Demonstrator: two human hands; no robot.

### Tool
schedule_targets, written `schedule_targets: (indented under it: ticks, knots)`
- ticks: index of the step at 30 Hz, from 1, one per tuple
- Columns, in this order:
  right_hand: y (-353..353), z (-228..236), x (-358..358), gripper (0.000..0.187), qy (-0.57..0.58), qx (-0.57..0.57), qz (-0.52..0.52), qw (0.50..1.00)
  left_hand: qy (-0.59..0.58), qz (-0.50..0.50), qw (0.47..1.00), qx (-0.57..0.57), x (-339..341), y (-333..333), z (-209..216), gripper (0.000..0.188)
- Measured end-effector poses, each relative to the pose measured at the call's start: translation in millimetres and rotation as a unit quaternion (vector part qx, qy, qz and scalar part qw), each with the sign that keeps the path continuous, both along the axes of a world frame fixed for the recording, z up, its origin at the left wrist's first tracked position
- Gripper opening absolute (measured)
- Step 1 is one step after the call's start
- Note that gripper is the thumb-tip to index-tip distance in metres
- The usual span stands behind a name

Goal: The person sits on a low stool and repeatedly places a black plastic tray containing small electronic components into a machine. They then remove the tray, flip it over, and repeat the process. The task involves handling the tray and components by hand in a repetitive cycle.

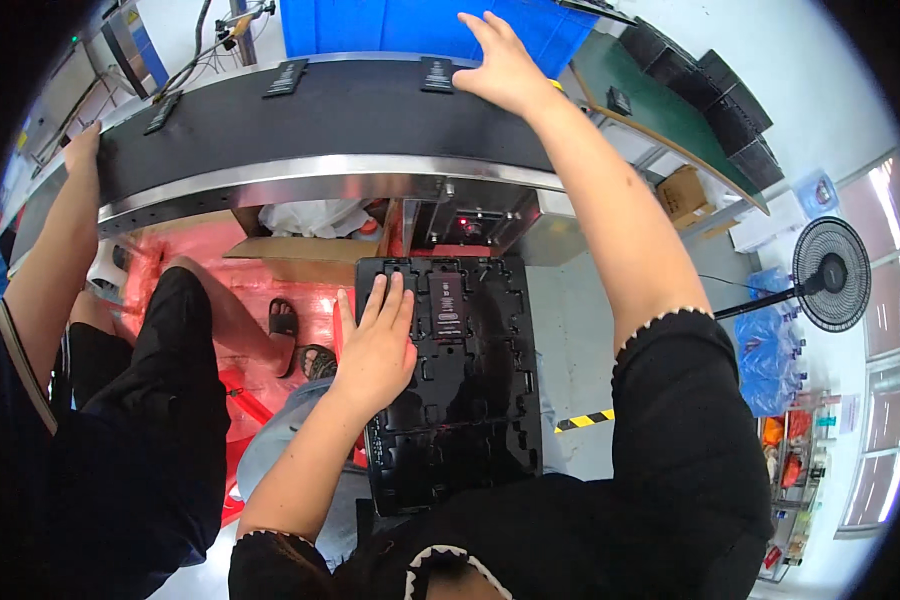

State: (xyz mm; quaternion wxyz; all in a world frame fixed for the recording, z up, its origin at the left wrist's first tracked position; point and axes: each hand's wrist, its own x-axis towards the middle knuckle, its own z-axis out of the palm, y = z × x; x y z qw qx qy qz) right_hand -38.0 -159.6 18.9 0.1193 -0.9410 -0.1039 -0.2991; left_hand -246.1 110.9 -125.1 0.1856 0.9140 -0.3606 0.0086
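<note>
My left hand (pixel 375 345) lies with its fingers stretched out over the left side of a black moulded plastic tray (pixel 470 400), which rests at my lap. A flat black battery pack (pixel 448 306) sits in the tray, just right of my left fingertips. My right hand (pixel 507 68) reaches to the far side of the dark conveyor belt (pixel 370 125), its fingers spread. One fingertip is at the right edge of another flat black battery pack (pixel 437 74); whether it touches I cannot tell. Farther left on the belt lie another battery pack (pixel 286 78) and one more (pixel 163 113).
A metal rail (pixel 320 168) edges the belt's near side. Behind the belt stands a blue bin (pixel 410 25). A co-worker's hand (pixel 83 145) is at the belt's left end. Below are an open cardboard box (pixel 290 262) and, far right, a black fan (pixel 830 274).
</note>
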Motion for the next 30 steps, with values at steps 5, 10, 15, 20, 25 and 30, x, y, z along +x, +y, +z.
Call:
schedule_targets:
  ticks: [5,10,15,20,25,30]
  knots:
    - [-9,11,43,0.092,0.359,-0.053,-0.006,0.932,-0.059,-0.034,0.987,-0.143,27,17,34,0.049]
    - [-28,24,11,0.079,0.238,-0.156,-0.052,0.957,-0.275,-0.044,0.93,-0.239,135,25,91,0.039]
    - [-8,21,-99,0.075,0.01,-0.036,0.104,0.994,-0.296,0.035,0.94,-0.169,252,-12,110,0.055]
    - [9,-17,-230,0.079,0.172,0.003,0.243,0.955,-0.121,-0.004,0.993,-0.006,355,-42,93,0.058]
    - [-7,-114,-265,0.063,0.264,0.035,0.14,0.954,-0.037,-0.025,0.984,0.172,316,-87,135,0.06]
    - [-7,-131,-275,0.041,0.215,-0.068,0.074,0.971,-0.158,-0.01,0.975,0.156,284,-92,139,0.072]
